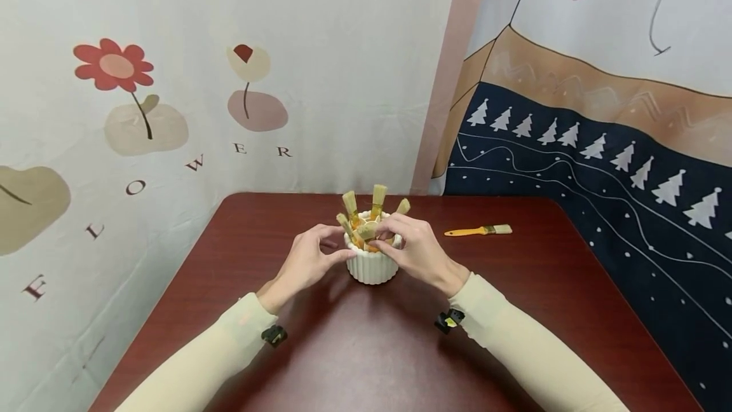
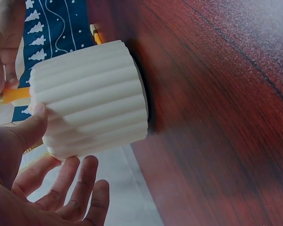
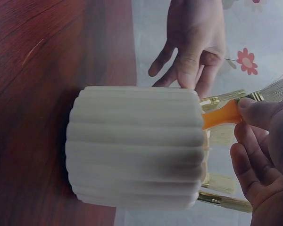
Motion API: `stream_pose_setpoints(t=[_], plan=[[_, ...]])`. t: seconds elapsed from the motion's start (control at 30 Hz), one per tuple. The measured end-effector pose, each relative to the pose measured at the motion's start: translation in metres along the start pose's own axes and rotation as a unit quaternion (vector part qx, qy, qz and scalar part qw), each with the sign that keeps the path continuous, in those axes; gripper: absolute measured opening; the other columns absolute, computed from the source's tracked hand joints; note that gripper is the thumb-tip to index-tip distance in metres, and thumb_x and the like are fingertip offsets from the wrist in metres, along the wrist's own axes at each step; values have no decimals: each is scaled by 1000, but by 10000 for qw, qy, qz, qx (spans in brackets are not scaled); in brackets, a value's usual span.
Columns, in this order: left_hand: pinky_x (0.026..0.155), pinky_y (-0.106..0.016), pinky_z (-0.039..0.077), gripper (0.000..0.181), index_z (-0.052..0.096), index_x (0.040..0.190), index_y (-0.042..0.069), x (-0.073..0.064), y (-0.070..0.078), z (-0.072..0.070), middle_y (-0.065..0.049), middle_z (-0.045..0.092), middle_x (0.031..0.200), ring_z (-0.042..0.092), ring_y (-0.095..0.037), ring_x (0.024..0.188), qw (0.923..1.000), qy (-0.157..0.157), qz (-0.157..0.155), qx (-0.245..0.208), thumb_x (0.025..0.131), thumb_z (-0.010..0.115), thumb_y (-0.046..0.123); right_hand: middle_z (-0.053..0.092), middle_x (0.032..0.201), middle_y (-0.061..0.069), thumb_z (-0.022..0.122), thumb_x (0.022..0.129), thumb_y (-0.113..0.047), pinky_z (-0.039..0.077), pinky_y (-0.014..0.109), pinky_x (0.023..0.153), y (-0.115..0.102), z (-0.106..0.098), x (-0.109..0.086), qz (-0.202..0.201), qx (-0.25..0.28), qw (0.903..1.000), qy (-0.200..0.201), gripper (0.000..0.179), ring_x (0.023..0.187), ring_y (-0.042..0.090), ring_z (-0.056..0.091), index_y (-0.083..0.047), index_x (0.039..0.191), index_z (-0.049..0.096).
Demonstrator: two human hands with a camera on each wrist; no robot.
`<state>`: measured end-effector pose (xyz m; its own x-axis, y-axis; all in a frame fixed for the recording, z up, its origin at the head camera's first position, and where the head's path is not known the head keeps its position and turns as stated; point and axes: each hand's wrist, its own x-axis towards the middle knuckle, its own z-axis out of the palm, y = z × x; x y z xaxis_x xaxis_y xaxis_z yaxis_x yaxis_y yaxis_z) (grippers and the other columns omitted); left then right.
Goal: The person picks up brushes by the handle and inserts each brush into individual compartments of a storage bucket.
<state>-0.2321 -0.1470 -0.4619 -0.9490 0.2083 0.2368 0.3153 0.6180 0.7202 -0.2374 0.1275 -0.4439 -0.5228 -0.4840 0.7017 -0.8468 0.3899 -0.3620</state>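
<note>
A white ribbed pot stands upright on the table with several paintbrushes in it, bristles up, among them one at the back. My left hand holds the pot at its left side, the thumb on the rim and the fingertips against the wall, as the left wrist view shows. Between the thumb and fingers of my right hand, a paintbrush is pinched just below its bristles. Its orange handle goes down into the pot; the lower end is hidden inside.
Another paintbrush with an orange handle lies on the dark red table, to the right of the pot. Behind the table hang a pale cloth with flowers and a navy cloth with white trees.
</note>
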Motion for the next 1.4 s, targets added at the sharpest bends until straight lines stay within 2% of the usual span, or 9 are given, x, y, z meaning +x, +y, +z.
stream_pose_setpoints(t=[0.2,0.57,0.8,1.13,1.4], plan=[[94,-48,73,60,79,144,3,-2,0,0,-18,81,141,88,-36,111,10000,15,41,13,96,99,33,82,104,10,96,94,0,71,31,77,1,6,-5,25,49,9999,-145,23,90,18,82,-6,112,84],[94,-49,73,59,80,142,2,1,2,-2,-18,82,138,88,-37,110,9999,77,106,53,96,100,32,81,101,8,96,95,-2,70,33,75,5,9,-7,111,-120,9997,-202,22,88,16,80,-6,113,84],[94,-49,73,59,79,144,3,-1,3,-2,-18,82,139,88,-37,112,9999,53,57,81,96,99,32,80,99,8,95,96,-3,70,41,74,2,8,-9,348,-111,9988,-334,21,86,15,75,-6,114,85],[93,-49,73,60,79,144,2,-1,4,-1,-19,81,141,88,-37,112,10000,-17,73,66,97,99,33,81,103,7,97,97,-8,68,27,78,2,5,-11,510,-228,9970,-543,21,88,14,76,-7,113,85],[93,-49,73,60,79,144,2,0,4,-1,-18,82,138,88,-36,111,9999,-14,74,87,97,99,33,82,108,6,97,98,-13,69,30,79,4,4,-15,502,-185,9971,-542,24,90,15,77,-9,117,84]])
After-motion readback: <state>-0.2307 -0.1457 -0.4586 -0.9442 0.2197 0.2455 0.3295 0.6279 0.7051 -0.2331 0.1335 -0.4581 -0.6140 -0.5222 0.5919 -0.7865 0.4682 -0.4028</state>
